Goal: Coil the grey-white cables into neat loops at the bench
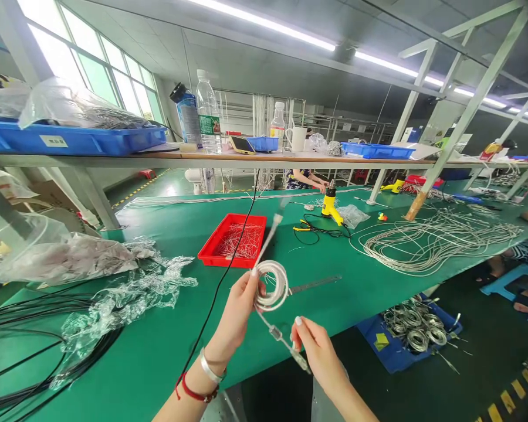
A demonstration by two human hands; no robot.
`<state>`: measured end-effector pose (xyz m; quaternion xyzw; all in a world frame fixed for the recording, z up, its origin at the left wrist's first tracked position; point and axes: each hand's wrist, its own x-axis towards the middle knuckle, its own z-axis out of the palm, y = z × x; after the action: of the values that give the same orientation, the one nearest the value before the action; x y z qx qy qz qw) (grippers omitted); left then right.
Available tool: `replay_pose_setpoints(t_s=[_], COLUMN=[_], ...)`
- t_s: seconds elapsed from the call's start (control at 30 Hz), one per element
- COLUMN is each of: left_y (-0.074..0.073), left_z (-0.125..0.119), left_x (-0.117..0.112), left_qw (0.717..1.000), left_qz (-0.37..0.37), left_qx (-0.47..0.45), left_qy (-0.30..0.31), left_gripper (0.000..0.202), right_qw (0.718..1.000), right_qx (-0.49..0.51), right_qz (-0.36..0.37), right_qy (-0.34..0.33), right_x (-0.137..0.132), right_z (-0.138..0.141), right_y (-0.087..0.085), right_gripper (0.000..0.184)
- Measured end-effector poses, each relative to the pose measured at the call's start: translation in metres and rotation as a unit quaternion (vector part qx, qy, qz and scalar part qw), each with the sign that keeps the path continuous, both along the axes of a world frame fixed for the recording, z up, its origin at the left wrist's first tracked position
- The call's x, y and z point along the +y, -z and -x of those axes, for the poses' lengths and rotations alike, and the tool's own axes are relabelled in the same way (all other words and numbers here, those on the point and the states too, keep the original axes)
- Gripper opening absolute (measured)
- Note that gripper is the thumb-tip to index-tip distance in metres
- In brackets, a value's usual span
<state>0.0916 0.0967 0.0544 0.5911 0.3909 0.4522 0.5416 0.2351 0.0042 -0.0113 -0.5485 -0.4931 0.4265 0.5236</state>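
Nearest, the left hand (237, 310), wearing a silver bangle (211, 366) and a red cord bracelet (196, 391), is closed around the lower side of a coil of white cable (271, 286), held up in the air above the green workbench (158, 357). The right hand (317, 351) pinches a metal-fitted cable end (281, 341) between thumb and fingers, just below and to the right of the coil. That end runs diagonally from the coil toward the near right, so the right hand is nearer to it, while a second white cable end (270, 237) rises from the coil toward the far left.

To the near right, a blue crate (391, 357) holds coiled metal-sheathed cables (416, 325). On the left, black cables (30, 351) lie under clear plastic film (127, 299). Beyond the coil sit a steel ruler (314, 285), a red tray (232, 240) of thin wires, a yellow heat gun (330, 202) and a loose heap of white cable (435, 240). Farthest off, a co-worker's hands (310, 180) rest at the bench's far edge.
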Motion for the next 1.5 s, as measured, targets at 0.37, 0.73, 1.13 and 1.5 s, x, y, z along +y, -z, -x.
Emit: replay_pose_setpoints(t_s=[0.37, 0.73, 1.13, 1.5], left_y=[0.007, 0.013, 0.018, 0.025], left_z=[-0.008, -0.021, -0.041, -0.036], left_x=[-0.012, -0.033, -0.054, -0.054], left_qw=[0.944, 0.965, 0.974, 0.948], left_qz=[0.230, 0.156, 0.119, 0.153], left_qx=[-0.221, -0.203, -0.195, -0.271], left_qy=[0.080, 0.062, -0.008, 0.071], left_gripper=[0.021, 0.027, 0.032, 0.027], right_qw=[0.989, 0.999, 0.992, 0.978], right_qx=[-0.125, 0.020, 0.060, -0.114], right_qz=[-0.078, -0.036, -0.064, -0.158], right_qy=[-0.008, -0.010, 0.095, 0.080], right_x=[0.001, 0.002, 0.004, -0.007], right_z=[0.015, 0.029, 0.038, 0.019], right_y=[-0.006, -0.007, -0.014, -0.016], right_gripper=[0.035, 0.042, 0.044, 0.025])
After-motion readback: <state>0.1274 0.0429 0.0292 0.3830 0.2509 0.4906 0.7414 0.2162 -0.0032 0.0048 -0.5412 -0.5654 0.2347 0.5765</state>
